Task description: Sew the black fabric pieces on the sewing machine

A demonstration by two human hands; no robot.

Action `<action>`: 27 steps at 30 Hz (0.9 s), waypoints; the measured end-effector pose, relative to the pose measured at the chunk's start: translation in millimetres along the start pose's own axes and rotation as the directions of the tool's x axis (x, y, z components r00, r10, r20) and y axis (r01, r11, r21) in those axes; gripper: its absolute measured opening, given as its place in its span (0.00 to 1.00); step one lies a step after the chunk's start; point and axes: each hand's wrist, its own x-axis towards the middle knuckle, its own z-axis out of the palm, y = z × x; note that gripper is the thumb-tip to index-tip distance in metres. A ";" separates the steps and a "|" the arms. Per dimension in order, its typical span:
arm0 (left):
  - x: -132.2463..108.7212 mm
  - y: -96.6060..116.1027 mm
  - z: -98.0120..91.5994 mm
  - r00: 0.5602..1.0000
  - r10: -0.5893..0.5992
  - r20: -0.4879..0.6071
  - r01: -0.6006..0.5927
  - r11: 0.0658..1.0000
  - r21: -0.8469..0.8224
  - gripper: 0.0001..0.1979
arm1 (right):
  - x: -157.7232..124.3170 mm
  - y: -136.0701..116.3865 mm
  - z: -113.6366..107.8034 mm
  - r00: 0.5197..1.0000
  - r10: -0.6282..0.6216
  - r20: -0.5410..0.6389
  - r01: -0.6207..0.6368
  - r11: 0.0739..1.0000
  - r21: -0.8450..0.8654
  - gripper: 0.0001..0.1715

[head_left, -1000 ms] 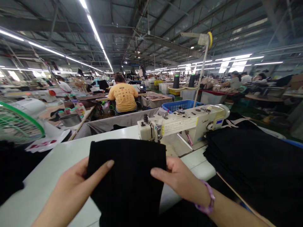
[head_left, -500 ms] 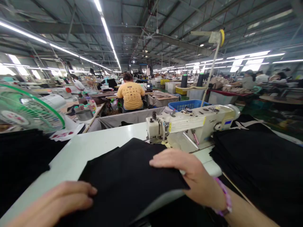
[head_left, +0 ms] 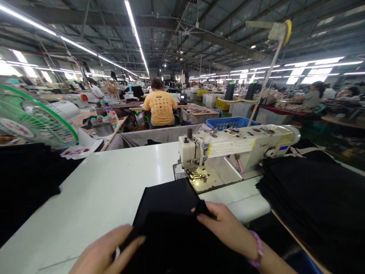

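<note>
A black fabric piece point(head_left: 168, 201) lies over the front of the white table, its far corner just short of the sewing machine's needle area. My left hand point(head_left: 111, 249) grips its left edge between thumb and fingers. On the right edge, my right hand point(head_left: 219, 219) pinches a small folded-up bit of the cloth; a purple bracelet is on that wrist. The sewing machine point(head_left: 228, 146) stands beyond, its lamp lighting the presser foot point(head_left: 199, 176). The lower part of the cloth blends into dark shadow.
Stacks of black fabric lie at the right point(head_left: 310, 190) and far left point(head_left: 25, 186). A green-rimmed fan point(head_left: 37, 118) is at the left. White and pink pens lie by the machine; a blue basket point(head_left: 228, 122) is behind it. A person in yellow point(head_left: 160, 106) sits ahead.
The fabric has come back from the machine towards me, uncovering the needle area and table. My right hand went from lying on the cloth to pinching its edge; the left now grips the other edge.
</note>
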 end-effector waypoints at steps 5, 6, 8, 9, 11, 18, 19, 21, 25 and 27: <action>92.4 25.1 -1.5 0.991 -0.105 -0.085 0.125 0.948 0.294 0.14 | 72.4 18.0 17.3 0.972 -0.013 -0.234 -0.031 0.983 -0.180 0.05; 105.6 23.5 3.0 0.989 -0.109 -0.098 0.134 0.942 0.306 0.13 | 80.5 22.5 22.3 0.963 -0.021 -0.268 -0.033 0.980 -0.197 0.04; 122.0 16.7 12.4 0.987 -0.112 -0.114 0.140 0.948 0.285 0.11 | 87.9 29.8 31.8 0.943 -0.044 -0.331 -0.033 0.974 -0.225 0.05; 125.3 12.9 16.4 0.987 -0.113 -0.113 0.139 0.955 0.261 0.10 | 87.7 32.6 35.8 0.932 -0.056 -0.357 -0.031 0.972 -0.232 0.06; 123.7 7.1 22.1 0.991 -0.096 -0.095 0.113 0.975 0.193 0.06 | 82.3 36.8 41.5 0.916 -0.072 -0.395 -0.021 0.974 -0.227 0.08; 79.0 11.4 27.7 0.970 -0.031 -0.241 -0.025 0.974 -0.224 0.11 | 63.5 46.3 41.0 0.886 -0.026 -0.463 0.015 1.000 -0.027 0.08; 72.0 13.7 26.9 0.958 -0.061 -0.280 -0.035 0.945 -0.325 0.12 | 64.4 46.1 39.7 0.887 -0.007 -0.462 0.017 1.000 0.017 0.08; 59.6 19.4 24.7 0.937 -0.149 -0.317 -0.031 0.866 -0.499 0.15 | 67.7 43.4 37.3 0.894 0.023 -0.448 0.024 0.995 0.099 0.12; 41.9 32.7 21.4 0.918 -0.328 -0.222 0.054 0.660 -0.750 0.21 | 69.7 29.0 34.6 0.883 0.039 -0.468 0.066 0.977 0.205 0.22; 36.2 37.1 21.3 0.907 -0.385 -0.172 0.067 0.535 -0.842 0.22 | 65.0 21.4 34.0 0.870 0.026 -0.493 0.103 0.967 0.233 0.22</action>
